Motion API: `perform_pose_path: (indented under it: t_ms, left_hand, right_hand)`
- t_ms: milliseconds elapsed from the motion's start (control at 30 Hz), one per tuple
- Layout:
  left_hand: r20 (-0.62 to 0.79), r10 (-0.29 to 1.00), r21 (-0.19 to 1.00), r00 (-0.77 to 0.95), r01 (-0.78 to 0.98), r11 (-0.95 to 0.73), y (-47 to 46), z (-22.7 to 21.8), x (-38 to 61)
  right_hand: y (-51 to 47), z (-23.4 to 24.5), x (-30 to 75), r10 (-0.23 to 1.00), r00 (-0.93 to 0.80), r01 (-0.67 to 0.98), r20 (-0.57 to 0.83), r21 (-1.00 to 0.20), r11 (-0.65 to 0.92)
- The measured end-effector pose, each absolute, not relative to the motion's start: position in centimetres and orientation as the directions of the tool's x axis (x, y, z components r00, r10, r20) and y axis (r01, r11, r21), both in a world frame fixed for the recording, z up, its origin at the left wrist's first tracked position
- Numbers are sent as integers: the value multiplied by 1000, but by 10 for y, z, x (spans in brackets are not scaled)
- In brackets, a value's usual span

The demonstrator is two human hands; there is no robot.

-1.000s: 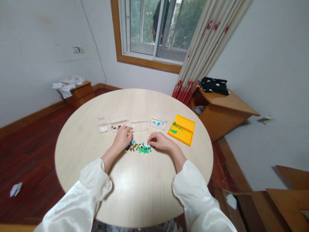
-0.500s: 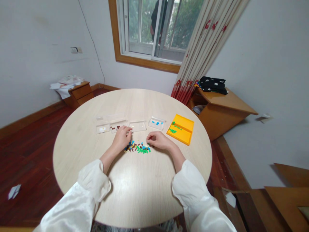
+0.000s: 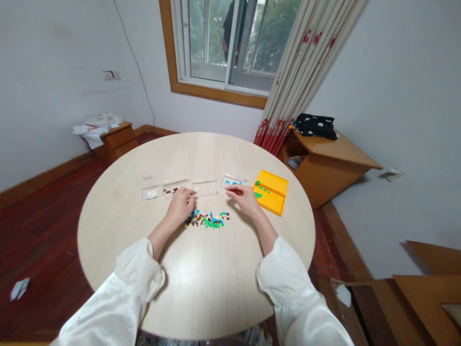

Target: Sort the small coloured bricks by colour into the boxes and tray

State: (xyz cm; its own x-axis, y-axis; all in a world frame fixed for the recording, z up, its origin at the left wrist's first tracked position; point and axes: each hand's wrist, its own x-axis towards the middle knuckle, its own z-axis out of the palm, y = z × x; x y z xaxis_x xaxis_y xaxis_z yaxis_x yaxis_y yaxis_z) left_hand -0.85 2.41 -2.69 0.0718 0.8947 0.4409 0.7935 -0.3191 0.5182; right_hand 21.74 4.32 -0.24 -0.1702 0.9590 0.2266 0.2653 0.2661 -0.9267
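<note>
Sitting just up-left of the nearer right hand (image 3: 245,198), the blue-bits tray (image 3: 233,177) runs crosswise; right fingers nearly pinched, left hand (image 3: 181,206) loosely curled, can't tell if either's holding anything; brick pile (image 3: 212,222) centre-frame.

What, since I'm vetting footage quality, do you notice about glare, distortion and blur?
Head view: soft glare on the near tabletop; head view: the cabinet at right looks skewed, probably wide-angle stretch; head view: the loose pieces look soft, and whether the right hand holds one is unclear.
</note>
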Motion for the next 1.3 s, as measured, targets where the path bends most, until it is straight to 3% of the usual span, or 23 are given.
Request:
perform_pose_path:
  t_ms: [100, 267, 367, 500, 600, 767, 1300]
  left_hand:
    - [442, 894, 518, 73, 793, -321, 24, -27, -9]
    - [434, 898, 528, 70, 788, -317, 23, -24, -8]
    - [428, 901, 529, 72, 788, -314, 23, -24, -7]
    - [429, 900, 527, 75, 789, -317, 25, -26, -8]
    - [426, 901, 529, 78, 787, -318, 25, -26, -9]
    - [427, 901, 527, 80, 787, -320, 24, -26, -8]
    - [425, 902, 530, 75, 788, -315, 24, -28, -9]
  right_hand:
    - [46, -1, 221, 960, -123, 295, 250, -915, 276]
    - [56, 5, 252, 889, 156, 436, 430, -838, 329]
    - [61, 2, 278, 845, 266, 590, 463, -772, 237]
    - [66, -11, 299, 880, 312, 693, 359, -719, 47]
    - [68, -21, 302, 901, 304, 766, 309, -642, -39]
    - [72, -26, 299, 928, 241, 836, 285, -547, -49]
    - [71, -23, 295, 944, 193, 868, 268, -495, -37]
